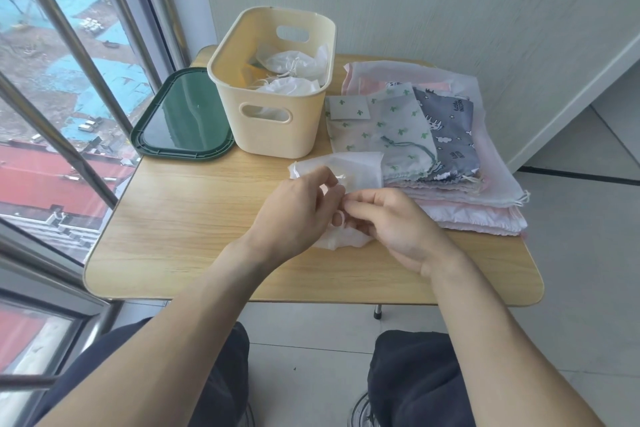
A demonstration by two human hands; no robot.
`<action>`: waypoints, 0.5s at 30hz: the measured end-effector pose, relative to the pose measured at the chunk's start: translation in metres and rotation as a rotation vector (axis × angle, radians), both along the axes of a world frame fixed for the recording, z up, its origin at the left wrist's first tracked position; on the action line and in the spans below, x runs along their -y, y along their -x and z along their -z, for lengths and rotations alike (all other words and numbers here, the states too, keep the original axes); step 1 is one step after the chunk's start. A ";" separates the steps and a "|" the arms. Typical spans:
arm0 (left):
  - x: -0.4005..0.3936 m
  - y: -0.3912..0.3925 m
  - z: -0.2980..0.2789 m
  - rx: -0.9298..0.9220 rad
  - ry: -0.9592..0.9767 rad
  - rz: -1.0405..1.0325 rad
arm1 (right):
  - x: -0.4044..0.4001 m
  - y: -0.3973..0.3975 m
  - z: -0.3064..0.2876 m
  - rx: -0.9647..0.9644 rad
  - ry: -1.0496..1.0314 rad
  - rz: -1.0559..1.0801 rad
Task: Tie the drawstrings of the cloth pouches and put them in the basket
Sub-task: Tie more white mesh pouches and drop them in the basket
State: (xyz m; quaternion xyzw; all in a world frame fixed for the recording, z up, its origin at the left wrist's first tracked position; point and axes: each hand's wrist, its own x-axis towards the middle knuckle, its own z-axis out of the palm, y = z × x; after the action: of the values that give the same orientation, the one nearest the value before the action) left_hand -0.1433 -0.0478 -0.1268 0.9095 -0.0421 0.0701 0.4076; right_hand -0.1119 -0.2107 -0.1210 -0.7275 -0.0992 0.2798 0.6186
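A white cloth pouch lies on the wooden table in front of me, its gathered end under my hands. My left hand pinches the pouch's white drawstring with thumb and fingers curled. My right hand pinches the same string just to the right, fingertips meeting the left hand's. The cream plastic basket stands behind, with white tied pouches inside it.
A stack of flat pouches, cactus-print, grey-print, pink and white, lies at the right of the table. A dark green lid lies left of the basket by the window. A wall stands behind the table. My knees show below the table's front edge.
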 end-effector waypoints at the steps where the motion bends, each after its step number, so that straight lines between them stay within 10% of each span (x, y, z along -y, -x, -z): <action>1: 0.000 0.000 0.000 -0.002 0.000 -0.008 | -0.002 0.000 0.000 -0.037 -0.021 0.014; 15: 0.011 0.007 -0.008 -0.072 -0.327 -0.067 | -0.018 0.003 -0.006 -0.036 0.156 0.176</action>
State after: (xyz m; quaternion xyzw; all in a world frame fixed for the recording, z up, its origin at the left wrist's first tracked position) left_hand -0.1507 -0.0590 -0.1186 0.9665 -0.0080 0.0433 0.2529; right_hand -0.1148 -0.1928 -0.1152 -0.7741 -0.0016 0.2444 0.5840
